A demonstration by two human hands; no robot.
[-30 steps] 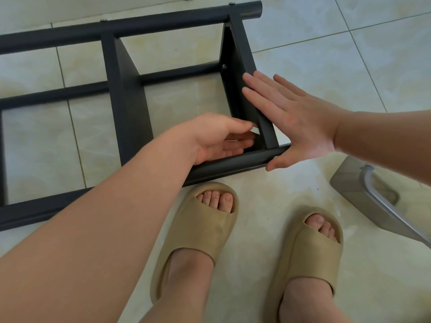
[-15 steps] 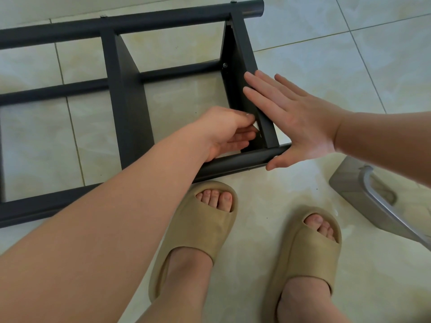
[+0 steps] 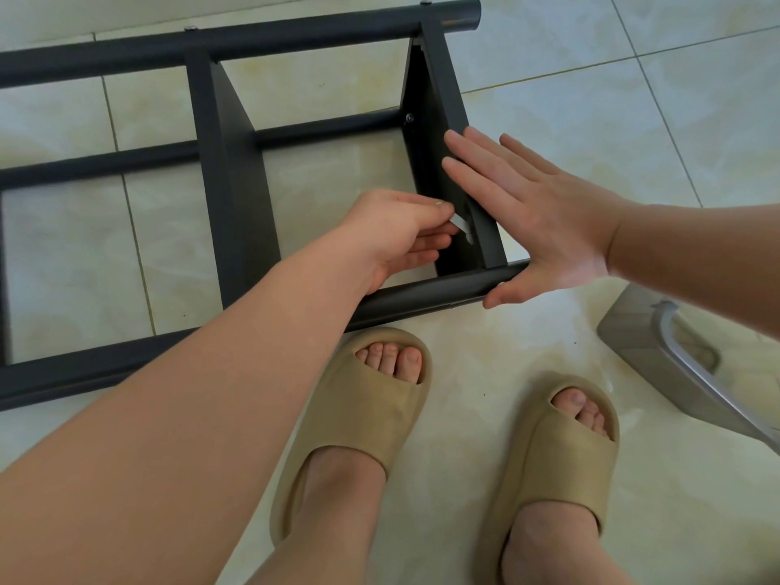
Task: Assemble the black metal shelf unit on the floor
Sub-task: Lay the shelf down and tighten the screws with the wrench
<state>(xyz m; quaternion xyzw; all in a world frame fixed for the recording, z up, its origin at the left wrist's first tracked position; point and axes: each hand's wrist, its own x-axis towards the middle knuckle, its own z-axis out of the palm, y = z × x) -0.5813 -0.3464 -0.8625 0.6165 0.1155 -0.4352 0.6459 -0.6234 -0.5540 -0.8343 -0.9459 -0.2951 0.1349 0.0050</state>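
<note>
Our right hand (image 3: 544,230) presses flat on the shelf's end panel (image 3: 449,90) (one o'clock). Our left hand (image 3: 392,234) pinches a silvery tool (image 3: 460,225).

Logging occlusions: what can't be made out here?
Head view, small silvery tool: mostly hidden by the left hand pinching it; kind unclear.
Head view, its tip's contact on the end panel: too small, dark.
Head view, shelf frame: cut off at left edge.
Head view, grey object: cut off at right edge.

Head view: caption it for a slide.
Left hand pinches a small silver tool inside the black shelf frame; right hand braces it.
</note>
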